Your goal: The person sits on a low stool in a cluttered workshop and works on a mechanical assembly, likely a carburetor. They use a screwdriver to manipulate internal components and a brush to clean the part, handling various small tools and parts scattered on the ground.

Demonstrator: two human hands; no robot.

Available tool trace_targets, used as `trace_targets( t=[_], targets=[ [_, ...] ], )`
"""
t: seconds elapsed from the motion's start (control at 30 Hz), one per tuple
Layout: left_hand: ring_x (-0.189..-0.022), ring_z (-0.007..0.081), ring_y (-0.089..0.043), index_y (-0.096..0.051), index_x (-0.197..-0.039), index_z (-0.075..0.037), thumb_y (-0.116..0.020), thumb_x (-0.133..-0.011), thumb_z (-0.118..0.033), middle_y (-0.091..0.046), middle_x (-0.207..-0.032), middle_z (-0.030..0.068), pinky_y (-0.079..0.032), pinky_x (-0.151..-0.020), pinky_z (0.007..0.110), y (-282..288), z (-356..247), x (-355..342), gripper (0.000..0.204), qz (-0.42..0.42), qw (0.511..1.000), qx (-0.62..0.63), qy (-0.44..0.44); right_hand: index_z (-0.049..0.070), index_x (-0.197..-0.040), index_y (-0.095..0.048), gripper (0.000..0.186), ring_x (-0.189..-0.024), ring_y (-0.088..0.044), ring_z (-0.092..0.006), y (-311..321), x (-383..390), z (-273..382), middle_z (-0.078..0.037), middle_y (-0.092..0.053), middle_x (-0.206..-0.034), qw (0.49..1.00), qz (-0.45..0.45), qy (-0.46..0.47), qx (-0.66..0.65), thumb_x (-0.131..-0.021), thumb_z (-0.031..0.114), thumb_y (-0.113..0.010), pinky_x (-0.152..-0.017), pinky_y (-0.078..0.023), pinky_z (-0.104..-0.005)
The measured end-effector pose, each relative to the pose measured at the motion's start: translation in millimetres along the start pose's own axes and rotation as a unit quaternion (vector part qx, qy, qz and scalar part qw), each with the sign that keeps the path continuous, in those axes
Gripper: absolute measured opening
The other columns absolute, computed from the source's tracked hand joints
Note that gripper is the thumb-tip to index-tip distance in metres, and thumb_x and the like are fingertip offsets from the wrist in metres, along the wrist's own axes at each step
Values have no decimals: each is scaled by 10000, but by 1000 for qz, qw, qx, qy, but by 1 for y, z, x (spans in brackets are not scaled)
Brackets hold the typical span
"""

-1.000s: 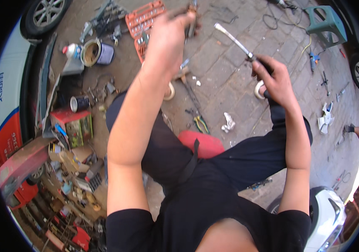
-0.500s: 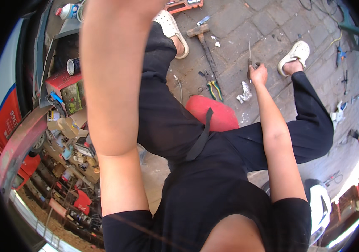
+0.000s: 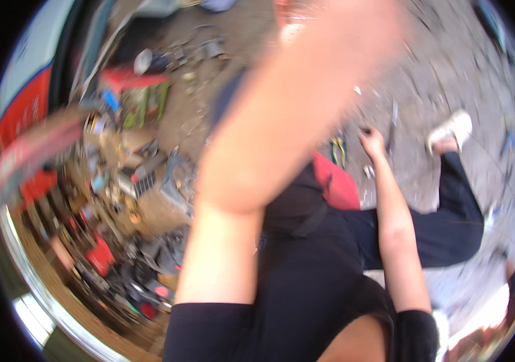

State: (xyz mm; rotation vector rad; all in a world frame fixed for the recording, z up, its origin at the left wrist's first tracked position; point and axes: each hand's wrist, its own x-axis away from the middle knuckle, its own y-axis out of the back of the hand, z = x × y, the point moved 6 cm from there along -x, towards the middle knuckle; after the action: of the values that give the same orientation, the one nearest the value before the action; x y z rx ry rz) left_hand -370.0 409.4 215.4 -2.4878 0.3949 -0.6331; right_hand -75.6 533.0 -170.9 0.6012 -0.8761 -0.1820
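Observation:
My left forearm (image 3: 281, 127) reaches up and to the right across the middle, heavily blurred; its hand lies past the top edge. My right hand (image 3: 373, 143) is low over the paving, with something dark at its fingertips and the fingers too smeared to read. Just right of it, apart from the hand, a long thin tool like a screwdriver (image 3: 394, 123) lies on the ground. Pliers with green and yellow handles (image 3: 339, 151) lie left of the hand, beyond a red seat-like thing (image 3: 337, 186) between my legs.
My white clog (image 3: 453, 130) stands on the paving at the right. On the left are a red and green box (image 3: 144, 99), a cluttered heap of parts and tools (image 3: 140, 181), and a red and white vehicle side (image 3: 25, 108). A blue-handled tool (image 3: 509, 142) lies far right.
The view has shifted, showing more of the left clutter. My left forearm has swung from upright to slanting right. The thin tool, earlier in my right hand, now lies beside it.

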Motion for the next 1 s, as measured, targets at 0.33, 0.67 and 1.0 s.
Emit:
trace_targets(
  t=[0.33,0.67,1.0],
  targets=[
    [-864,276,-510,-436,-1083,46,-411,-874,-54,-516,-963,175,-428,-795,377,-62,0,20,233,34,989,106,-95,-1,-1052,-632,335,-869,-632,-226,14,65,20,-143,-667,-954,992,6,-49,-117,-787,202,-609,-774,-482,-338],
    [-895,298,-497,-414,-1109,29,-423,-851,-62,-502,-968,169,-396,-822,402,12,-33,38,274,-65,942,-8,-330,-12,-1051,-628,328,-855,-629,-220,27,103,24,-140,-667,-949,986,-22,-74,-146,-795,192,-607,-764,-483,-333],
    [-852,341,-602,-552,-987,-11,-702,-699,-71,-615,-868,171,-476,-742,406,474,222,176,330,-460,768,-446,9,-22,-1050,-623,320,-841,-627,-213,27,128,25,-137,-666,-943,983,-34,-82,-164,-803,181,-604,-753,-484,-327]
  ],
)
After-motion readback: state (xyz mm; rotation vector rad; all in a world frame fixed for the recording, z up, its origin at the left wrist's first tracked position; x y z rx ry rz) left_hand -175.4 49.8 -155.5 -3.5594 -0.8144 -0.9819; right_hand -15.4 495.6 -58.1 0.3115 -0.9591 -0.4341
